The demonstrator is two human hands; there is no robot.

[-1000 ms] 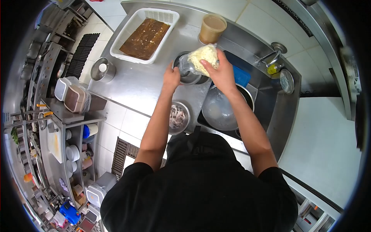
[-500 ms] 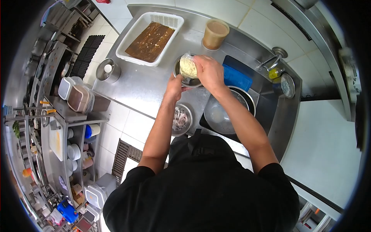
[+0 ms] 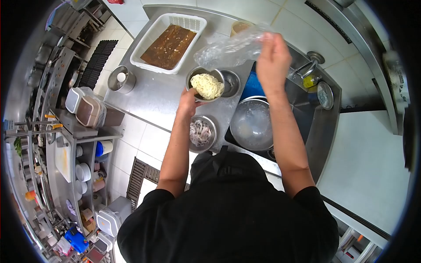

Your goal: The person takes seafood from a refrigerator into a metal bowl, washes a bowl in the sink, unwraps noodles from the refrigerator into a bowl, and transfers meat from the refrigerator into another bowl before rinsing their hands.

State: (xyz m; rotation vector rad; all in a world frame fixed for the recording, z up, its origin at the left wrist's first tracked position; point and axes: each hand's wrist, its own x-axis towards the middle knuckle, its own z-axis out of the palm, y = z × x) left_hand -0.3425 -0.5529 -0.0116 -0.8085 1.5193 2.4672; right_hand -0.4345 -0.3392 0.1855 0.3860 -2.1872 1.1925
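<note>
My left hand (image 3: 189,103) grips the rim of a metal bowl (image 3: 191,79), tilted a little over the steel counter. A clump of pale yellow noodles (image 3: 207,86) lies in it. Up to the right, my right hand (image 3: 272,57) is closed on a clear plastic bag (image 3: 230,49), which trails left and looks limp and emptied. A second metal bowl (image 3: 231,83) stands just right of the noodle bowl. Below my left hand, another metal bowl (image 3: 202,133) contains pale, greyish strips that I cannot identify.
A white basket (image 3: 179,65) with a brown slab stands at the back left, near a metal pot (image 3: 122,79). A lidded tub (image 3: 240,27) is partly behind the bag. At right, a large pan (image 3: 251,125) sits by the sink (image 3: 302,118) and faucet (image 3: 312,63).
The noodles have left the bag and now lie in the bowl. My right hand has lifted up and right with the bag; the left has shifted slightly left, uncovering the second bowl.
</note>
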